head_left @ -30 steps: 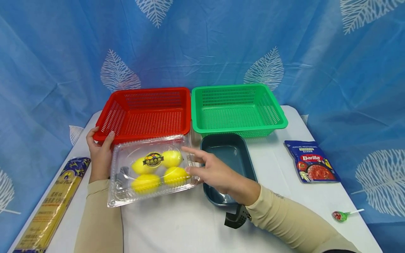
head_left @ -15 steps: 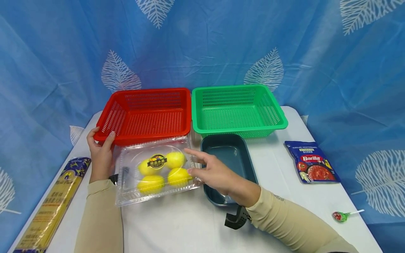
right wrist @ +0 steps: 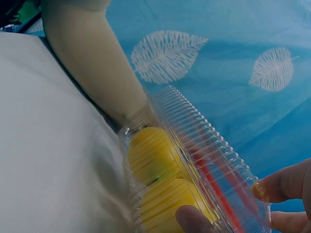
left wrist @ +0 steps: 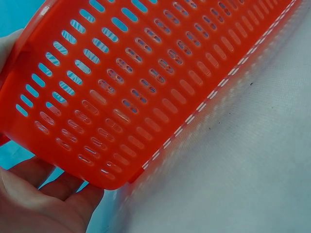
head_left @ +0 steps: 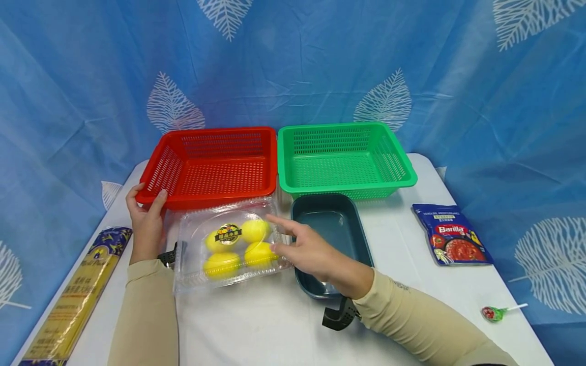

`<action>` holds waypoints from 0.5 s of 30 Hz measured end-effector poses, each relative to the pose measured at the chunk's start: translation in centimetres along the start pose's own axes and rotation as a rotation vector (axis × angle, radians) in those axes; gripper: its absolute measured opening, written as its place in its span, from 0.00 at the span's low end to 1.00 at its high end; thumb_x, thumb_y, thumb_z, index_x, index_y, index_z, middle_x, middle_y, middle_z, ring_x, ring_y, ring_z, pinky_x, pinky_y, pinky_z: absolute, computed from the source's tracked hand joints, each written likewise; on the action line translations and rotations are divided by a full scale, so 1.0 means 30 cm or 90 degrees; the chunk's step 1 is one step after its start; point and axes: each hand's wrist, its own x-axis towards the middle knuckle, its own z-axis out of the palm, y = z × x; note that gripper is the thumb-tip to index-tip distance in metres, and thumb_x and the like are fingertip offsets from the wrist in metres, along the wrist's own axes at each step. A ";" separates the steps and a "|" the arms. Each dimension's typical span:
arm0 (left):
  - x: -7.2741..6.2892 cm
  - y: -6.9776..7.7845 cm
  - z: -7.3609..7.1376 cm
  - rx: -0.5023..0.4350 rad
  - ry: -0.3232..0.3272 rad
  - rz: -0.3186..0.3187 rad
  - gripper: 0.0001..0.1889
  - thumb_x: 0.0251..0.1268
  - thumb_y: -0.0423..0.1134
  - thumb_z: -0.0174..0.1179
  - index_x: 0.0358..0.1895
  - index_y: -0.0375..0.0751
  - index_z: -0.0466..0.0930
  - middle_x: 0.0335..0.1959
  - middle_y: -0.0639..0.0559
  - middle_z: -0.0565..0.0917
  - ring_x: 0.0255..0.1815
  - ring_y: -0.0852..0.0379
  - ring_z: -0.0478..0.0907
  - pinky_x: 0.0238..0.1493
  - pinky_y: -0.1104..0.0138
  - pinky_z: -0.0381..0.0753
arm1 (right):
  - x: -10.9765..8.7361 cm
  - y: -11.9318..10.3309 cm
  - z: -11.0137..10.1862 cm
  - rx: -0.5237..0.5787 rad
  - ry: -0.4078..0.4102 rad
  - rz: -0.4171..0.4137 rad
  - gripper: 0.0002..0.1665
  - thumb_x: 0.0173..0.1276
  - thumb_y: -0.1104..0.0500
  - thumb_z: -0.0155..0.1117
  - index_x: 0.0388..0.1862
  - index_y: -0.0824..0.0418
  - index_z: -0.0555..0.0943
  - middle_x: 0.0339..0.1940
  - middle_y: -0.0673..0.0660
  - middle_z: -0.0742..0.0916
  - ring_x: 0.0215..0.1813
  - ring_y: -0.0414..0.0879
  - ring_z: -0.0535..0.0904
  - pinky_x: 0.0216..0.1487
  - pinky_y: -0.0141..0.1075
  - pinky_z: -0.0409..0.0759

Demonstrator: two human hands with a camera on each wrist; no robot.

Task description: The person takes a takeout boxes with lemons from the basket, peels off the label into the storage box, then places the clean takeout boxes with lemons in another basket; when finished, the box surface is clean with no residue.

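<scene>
My left hand (head_left: 145, 221) holds the near left corner of a red plastic basket (head_left: 220, 195). In the left wrist view its fingers (left wrist: 63, 187) lie against the basket's lower corner, and its thumb side shows at the upper left. My right hand (head_left: 316, 251) grips the right edge of a clear plastic clamshell box (head_left: 197, 282). Several yellow lemons (head_left: 222, 264) lie inside it under a round black label (head_left: 227, 234). The right wrist view has the thumb (right wrist: 193, 221) on one side of the box and fingers on another. The box overlaps the basket's near wall in the head view.
A green basket (head_left: 348, 192) stands right of the red one. Before it sits a dark blue dish (head_left: 331, 229), partly behind my right hand. A spaghetti pack (head_left: 75, 300) lies at the left edge; a Barilla pouch (head_left: 452, 235) and a lollipop (head_left: 493, 313) are at the right.
The clamshell box has shifted right at its left end, away from my left forearm, and the lemons shifted with it. My left hand and the red basket look unmoved.
</scene>
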 end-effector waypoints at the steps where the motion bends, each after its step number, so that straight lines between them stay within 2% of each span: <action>1: 0.001 0.000 0.000 -0.005 0.000 0.000 0.40 0.73 0.40 0.69 0.79 0.62 0.53 0.83 0.54 0.52 0.79 0.50 0.58 0.71 0.60 0.69 | 0.001 0.001 0.003 -0.011 -0.001 -0.003 0.39 0.78 0.61 0.66 0.83 0.41 0.68 0.79 0.66 0.69 0.22 0.42 0.71 0.25 0.30 0.74; 3: 0.001 0.000 -0.001 -0.008 0.000 0.001 0.40 0.73 0.40 0.69 0.79 0.62 0.54 0.83 0.54 0.52 0.79 0.50 0.58 0.71 0.60 0.69 | 0.002 0.002 0.007 -0.030 -0.001 -0.011 0.39 0.78 0.61 0.66 0.83 0.42 0.67 0.78 0.66 0.70 0.17 0.43 0.62 0.20 0.29 0.65; 4: 0.002 0.000 -0.001 -0.010 0.001 0.001 0.40 0.73 0.40 0.69 0.79 0.62 0.54 0.83 0.54 0.52 0.79 0.50 0.58 0.71 0.60 0.69 | 0.003 0.003 0.009 -0.038 -0.001 -0.016 0.39 0.78 0.61 0.66 0.84 0.42 0.67 0.78 0.66 0.71 0.16 0.43 0.61 0.19 0.29 0.65; 15: 0.007 -0.007 0.001 -0.019 0.000 0.011 0.39 0.74 0.38 0.68 0.79 0.61 0.54 0.83 0.53 0.53 0.79 0.50 0.58 0.72 0.60 0.69 | 0.018 0.008 0.030 -0.109 -0.021 -0.023 0.40 0.78 0.58 0.65 0.85 0.43 0.65 0.76 0.66 0.73 0.14 0.41 0.62 0.18 0.30 0.65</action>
